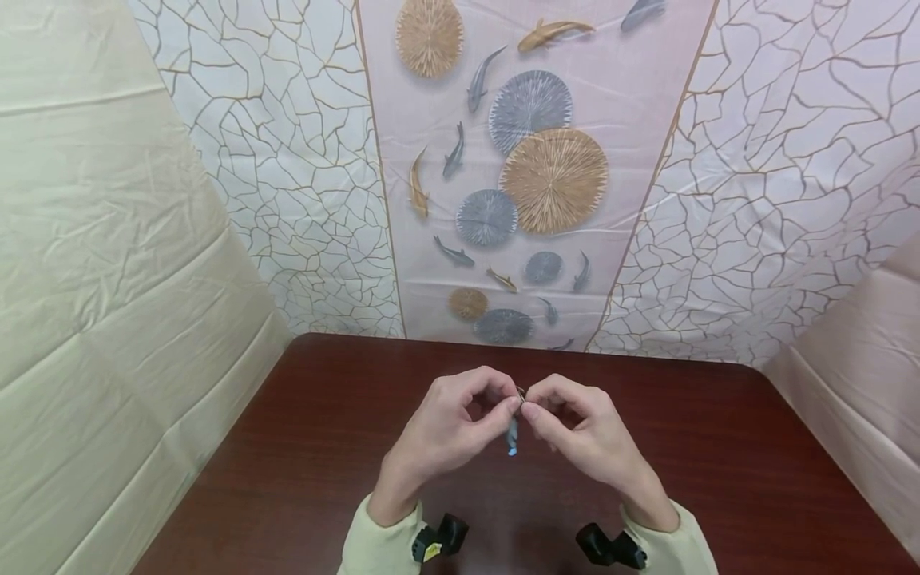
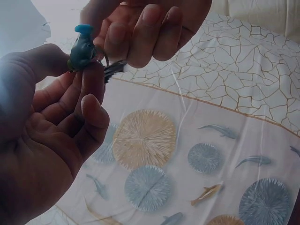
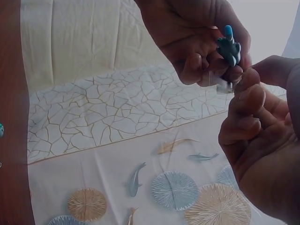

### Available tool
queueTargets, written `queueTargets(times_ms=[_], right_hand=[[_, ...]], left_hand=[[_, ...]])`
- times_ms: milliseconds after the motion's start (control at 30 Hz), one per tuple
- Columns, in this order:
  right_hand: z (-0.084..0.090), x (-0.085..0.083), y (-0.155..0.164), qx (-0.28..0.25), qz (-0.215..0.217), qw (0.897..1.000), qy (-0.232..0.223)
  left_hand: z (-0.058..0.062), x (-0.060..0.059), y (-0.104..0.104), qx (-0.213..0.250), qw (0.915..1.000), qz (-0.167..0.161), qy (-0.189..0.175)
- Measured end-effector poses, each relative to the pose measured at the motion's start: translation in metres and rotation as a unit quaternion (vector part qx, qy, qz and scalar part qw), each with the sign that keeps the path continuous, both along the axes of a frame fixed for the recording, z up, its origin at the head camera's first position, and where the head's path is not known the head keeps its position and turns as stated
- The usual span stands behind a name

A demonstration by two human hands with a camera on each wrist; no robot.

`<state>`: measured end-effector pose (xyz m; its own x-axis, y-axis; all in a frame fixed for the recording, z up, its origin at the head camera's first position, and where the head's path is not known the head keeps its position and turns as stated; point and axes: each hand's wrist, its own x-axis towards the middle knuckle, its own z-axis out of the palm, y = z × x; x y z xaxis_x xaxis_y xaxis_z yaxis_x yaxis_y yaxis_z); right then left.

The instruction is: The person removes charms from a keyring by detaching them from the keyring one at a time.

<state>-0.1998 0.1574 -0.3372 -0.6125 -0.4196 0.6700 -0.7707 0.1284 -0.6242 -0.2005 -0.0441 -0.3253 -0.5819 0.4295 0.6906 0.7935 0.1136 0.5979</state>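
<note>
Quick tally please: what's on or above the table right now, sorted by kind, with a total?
Hands: 2, left hand and right hand
Teal figurine charm: 1, pinched between both hands
Metal ring: 1, at the charm's top
Wrist-worn cameras: 2
Total: 6, all above the wooden table

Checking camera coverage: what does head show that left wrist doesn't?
Head only: the table, both sleeves, and the blue charm hanging below the fingertips of the left hand and right hand.
Left wrist only: a close look at the charm and the metal ring in the grip.
Both: the two hands pinching together, and the fish-pattern cloth.
</note>
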Motion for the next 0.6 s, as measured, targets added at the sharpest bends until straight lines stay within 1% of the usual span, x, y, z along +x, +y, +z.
queueTargets(times_ms=[133,300,433,600], right_hand=[[0.0003,0.0004,0.0006,0.001,-0.006,1.0,0.003],[0.0009,-0.0003,0.0016,-0.002,0.012,1.0,0.019],[0.0012,-0.0007,0.0015,-0.002,0.026,1.0,0.016],[0.0005,-0.0002,0.0007,0.0,0.014,1.0,0.009]], left_hand=[[-0.0005,-0.0002,-0.0007,-0.001,1.0,0.004,0.004],[-0.0008,-0.0011,-0.0015,0.002,1.0,0.006,0.007],[-0.0006,-0.0012,-0.002,0.004,0.9999,0.007,0.006],[-0.0003,-0.0004,-0.0016,0.001,1.0,0.002,0.008]])
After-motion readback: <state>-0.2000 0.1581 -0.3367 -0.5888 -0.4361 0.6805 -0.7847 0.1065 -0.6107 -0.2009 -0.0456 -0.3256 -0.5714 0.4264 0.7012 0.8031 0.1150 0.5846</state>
